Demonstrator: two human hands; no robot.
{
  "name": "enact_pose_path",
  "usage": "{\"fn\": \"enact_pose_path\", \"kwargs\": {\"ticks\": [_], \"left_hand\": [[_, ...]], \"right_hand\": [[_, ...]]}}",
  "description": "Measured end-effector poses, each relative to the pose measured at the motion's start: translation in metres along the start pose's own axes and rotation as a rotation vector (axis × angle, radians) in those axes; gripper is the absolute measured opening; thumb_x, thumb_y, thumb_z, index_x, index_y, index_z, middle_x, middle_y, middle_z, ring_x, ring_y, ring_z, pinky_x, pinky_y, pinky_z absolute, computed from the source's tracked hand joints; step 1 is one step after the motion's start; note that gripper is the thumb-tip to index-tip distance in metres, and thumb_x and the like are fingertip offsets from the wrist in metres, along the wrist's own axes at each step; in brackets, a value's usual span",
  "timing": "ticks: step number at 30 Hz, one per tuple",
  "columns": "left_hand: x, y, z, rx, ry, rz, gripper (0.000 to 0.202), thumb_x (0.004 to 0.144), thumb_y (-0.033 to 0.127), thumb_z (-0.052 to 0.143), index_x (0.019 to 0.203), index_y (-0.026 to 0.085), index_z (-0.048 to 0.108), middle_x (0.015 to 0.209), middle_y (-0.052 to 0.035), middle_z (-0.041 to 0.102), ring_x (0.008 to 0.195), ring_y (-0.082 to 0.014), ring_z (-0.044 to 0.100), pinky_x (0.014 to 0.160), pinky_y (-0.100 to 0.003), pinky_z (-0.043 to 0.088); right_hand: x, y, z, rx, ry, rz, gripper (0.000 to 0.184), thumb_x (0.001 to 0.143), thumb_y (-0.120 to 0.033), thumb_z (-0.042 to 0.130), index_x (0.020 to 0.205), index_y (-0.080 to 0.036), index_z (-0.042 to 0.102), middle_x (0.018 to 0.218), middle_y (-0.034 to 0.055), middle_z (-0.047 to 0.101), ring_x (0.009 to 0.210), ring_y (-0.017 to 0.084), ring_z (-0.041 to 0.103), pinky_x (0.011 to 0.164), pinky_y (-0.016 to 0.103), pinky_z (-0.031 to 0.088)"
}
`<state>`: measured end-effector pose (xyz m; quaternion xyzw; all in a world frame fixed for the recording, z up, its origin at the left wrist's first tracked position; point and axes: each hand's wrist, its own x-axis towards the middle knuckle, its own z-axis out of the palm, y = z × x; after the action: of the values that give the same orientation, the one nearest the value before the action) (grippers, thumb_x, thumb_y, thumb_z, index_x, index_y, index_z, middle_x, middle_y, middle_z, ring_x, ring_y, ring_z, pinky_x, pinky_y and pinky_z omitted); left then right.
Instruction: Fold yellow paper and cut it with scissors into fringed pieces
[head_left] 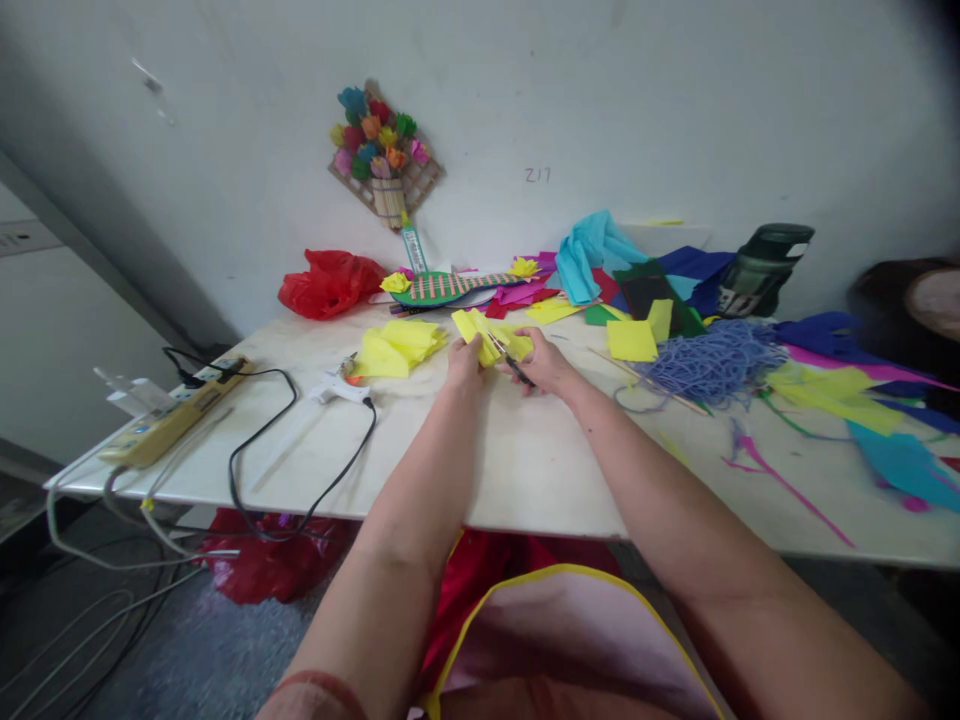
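I'm watching two hands working near the middle of the pale surface (540, 460). My left hand (465, 362) is pinching the folded yellow paper (471, 325), its grip clamped on the near edge and keeping the piece just above the surface. My right hand (549, 365) is holding the dark-handled scissors (519, 374), its grip closed around the handles, with the blades pointing up and leftward against the yellow paper. The blades are blurring into the paper from where I'm viewing, so I can't tell how far apart they are.

Just left of my left hand, a loose stack of yellow sheets (397, 348) is lying flat, and a white glue gun (341, 386) is resting beside it, trailing a black cord. Beyond both hands, a green shape with woven strips (450, 290) is lying near the wall, with a crumpled red bag (330, 285) sitting to its left. On the right, a tangle of bluish string (712, 365) is spreading in front of a dark bottle (763, 270).
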<state>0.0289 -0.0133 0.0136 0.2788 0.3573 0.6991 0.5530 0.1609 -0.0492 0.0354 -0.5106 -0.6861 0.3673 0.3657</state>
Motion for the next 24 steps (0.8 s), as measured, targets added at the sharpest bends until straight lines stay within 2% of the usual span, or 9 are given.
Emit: {"fn": "enact_pose_path", "kwargs": {"ticks": [4, 8, 13, 18, 24], "left_hand": [[0.0, 0.0, 0.0, -0.006, 0.013, 0.001, 0.006, 0.072, 0.015, 0.054, 0.078, 0.014, 0.054, 0.067, -0.0022, 0.06, 0.064, -0.0138, 0.061, 0.07, -0.031, 0.048], [0.0, 0.0, -0.001, -0.005, -0.022, 0.002, 0.007, 0.072, 0.015, 0.055, 0.079, 0.014, 0.054, 0.066, -0.0014, 0.06, 0.058, -0.0116, 0.058, 0.067, -0.029, 0.048], [-0.001, 0.001, 0.001, 0.0, -0.084, -0.004, 0.008, 0.07, 0.016, 0.057, 0.077, 0.014, 0.054, 0.067, -0.0026, 0.061, 0.059, -0.0128, 0.059, 0.066, -0.029, 0.048], [-0.006, 0.002, 0.004, 0.007, -0.117, -0.017, 0.011, 0.07, 0.016, 0.057, 0.08, 0.013, 0.055, 0.07, -0.0048, 0.062, 0.067, -0.0153, 0.061, 0.068, -0.03, 0.048], [-0.011, 0.003, 0.008, 0.024, -0.114, -0.041, 0.013, 0.069, 0.017, 0.059, 0.08, 0.013, 0.054, 0.067, -0.0031, 0.062, 0.062, -0.0145, 0.06, 0.067, -0.03, 0.047]], "right_hand": [[-0.002, -0.002, -0.001, 0.027, -0.087, -0.007, 0.053, 0.066, -0.037, 0.066, 0.111, -0.027, 0.042, 0.051, -0.0074, 0.058, 0.029, 0.008, 0.049, 0.023, 0.012, 0.027], [-0.002, 0.0, -0.002, 0.082, -0.13, -0.012, 0.053, 0.069, -0.037, 0.063, 0.117, -0.027, 0.041, 0.053, -0.0063, 0.059, 0.03, 0.008, 0.05, 0.024, 0.013, 0.029], [0.0, 0.004, -0.005, 0.185, -0.203, 0.013, 0.047, 0.075, -0.036, 0.058, 0.118, -0.022, 0.043, 0.054, -0.0034, 0.061, 0.033, 0.009, 0.053, 0.025, 0.014, 0.032], [-0.001, 0.006, -0.006, 0.302, -0.264, 0.053, 0.034, 0.078, -0.044, 0.051, 0.098, -0.016, 0.051, 0.057, 0.0011, 0.063, 0.037, 0.011, 0.056, 0.026, 0.015, 0.033], [-0.001, 0.007, -0.005, 0.357, -0.252, 0.068, 0.033, 0.077, -0.048, 0.051, 0.079, -0.015, 0.05, 0.056, 0.0025, 0.061, 0.038, 0.009, 0.054, 0.029, 0.015, 0.034]]}}
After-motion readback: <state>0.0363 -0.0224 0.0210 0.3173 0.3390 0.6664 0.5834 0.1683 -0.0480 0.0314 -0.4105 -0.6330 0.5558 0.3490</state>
